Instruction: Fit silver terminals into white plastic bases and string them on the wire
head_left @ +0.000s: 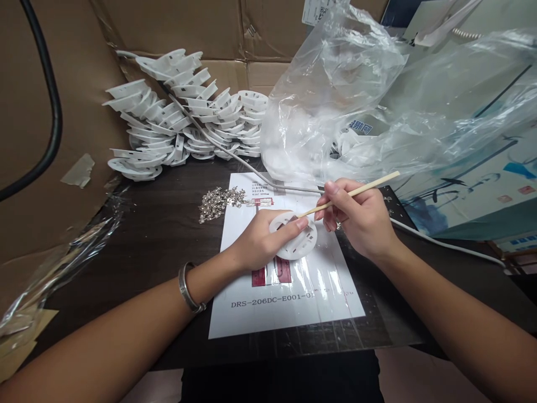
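Above a printed sheet [289, 314], my left hand [262, 238] grips a round white plastic disc [302, 246] with small slots, its thumb lying across the face. Between the thumb and fingers of my right hand [358, 212] is a thin wooden stick [377, 180], held like a pen. The stick's tip reaches the disc's upper edge close to my left thumb; whether it presses on anything there is hard to see. Left of the disc, a pile of small shiny metal pieces [216, 204] lies partly on the sheet and partly on the dark table.
Many white discs [168, 120] are stacked at the back left against a cardboard wall [180, 25]. A clear plastic bag [319, 106] with white parts stands behind my right hand. A grey cable [235, 157] crosses the dark table [138, 235]. At the left hangs a black cable [52, 112].
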`<move>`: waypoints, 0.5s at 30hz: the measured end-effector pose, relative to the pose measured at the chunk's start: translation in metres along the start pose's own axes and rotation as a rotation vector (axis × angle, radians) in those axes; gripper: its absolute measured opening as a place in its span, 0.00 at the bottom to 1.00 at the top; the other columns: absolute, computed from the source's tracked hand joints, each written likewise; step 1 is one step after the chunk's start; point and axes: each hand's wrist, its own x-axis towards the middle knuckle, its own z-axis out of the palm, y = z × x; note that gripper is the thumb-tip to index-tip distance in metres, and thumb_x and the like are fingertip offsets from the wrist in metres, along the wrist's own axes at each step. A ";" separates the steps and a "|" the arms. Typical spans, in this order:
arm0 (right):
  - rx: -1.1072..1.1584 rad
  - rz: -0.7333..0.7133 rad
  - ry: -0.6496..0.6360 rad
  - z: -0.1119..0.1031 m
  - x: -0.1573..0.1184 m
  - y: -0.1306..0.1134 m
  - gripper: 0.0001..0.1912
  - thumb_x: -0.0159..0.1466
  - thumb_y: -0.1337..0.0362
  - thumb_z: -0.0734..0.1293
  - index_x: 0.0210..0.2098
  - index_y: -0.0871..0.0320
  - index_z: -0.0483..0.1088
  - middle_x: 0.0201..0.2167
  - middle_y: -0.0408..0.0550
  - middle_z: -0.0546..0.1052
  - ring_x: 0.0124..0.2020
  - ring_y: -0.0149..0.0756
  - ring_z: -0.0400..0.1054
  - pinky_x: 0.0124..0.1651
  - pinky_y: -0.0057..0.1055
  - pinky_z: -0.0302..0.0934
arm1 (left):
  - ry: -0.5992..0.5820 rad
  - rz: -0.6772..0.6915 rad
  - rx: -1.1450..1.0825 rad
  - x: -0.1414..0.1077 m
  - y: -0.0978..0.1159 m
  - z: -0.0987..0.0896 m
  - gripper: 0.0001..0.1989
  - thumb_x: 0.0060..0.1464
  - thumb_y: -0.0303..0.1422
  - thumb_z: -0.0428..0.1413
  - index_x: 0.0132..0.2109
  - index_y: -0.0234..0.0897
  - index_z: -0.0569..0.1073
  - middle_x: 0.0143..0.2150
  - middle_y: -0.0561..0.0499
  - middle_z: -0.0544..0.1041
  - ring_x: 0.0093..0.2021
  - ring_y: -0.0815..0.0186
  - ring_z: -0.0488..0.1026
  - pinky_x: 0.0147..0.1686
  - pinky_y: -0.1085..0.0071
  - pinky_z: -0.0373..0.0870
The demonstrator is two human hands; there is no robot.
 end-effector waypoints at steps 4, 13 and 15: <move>0.052 0.022 -0.030 0.000 0.000 0.002 0.15 0.63 0.56 0.68 0.24 0.58 0.73 0.18 0.41 0.74 0.15 0.23 0.62 0.18 0.24 0.55 | -0.011 0.003 -0.006 0.000 0.000 0.000 0.17 0.59 0.39 0.52 0.25 0.35 0.64 0.20 0.56 0.61 0.20 0.74 0.59 0.20 0.74 0.54; 0.054 0.050 -0.081 -0.001 0.001 0.003 0.14 0.63 0.57 0.69 0.25 0.59 0.74 0.18 0.41 0.74 0.15 0.22 0.62 0.18 0.22 0.56 | -0.147 -0.087 -0.120 -0.004 -0.003 -0.004 0.18 0.60 0.43 0.52 0.28 0.34 0.68 0.18 0.55 0.70 0.15 0.71 0.70 0.12 0.76 0.58; 0.056 0.057 -0.093 -0.001 0.002 0.003 0.15 0.62 0.56 0.69 0.25 0.59 0.74 0.19 0.41 0.74 0.15 0.22 0.61 0.18 0.22 0.56 | -0.135 -0.080 -0.136 -0.004 -0.002 -0.005 0.18 0.60 0.43 0.53 0.27 0.34 0.68 0.18 0.55 0.70 0.15 0.71 0.71 0.12 0.77 0.59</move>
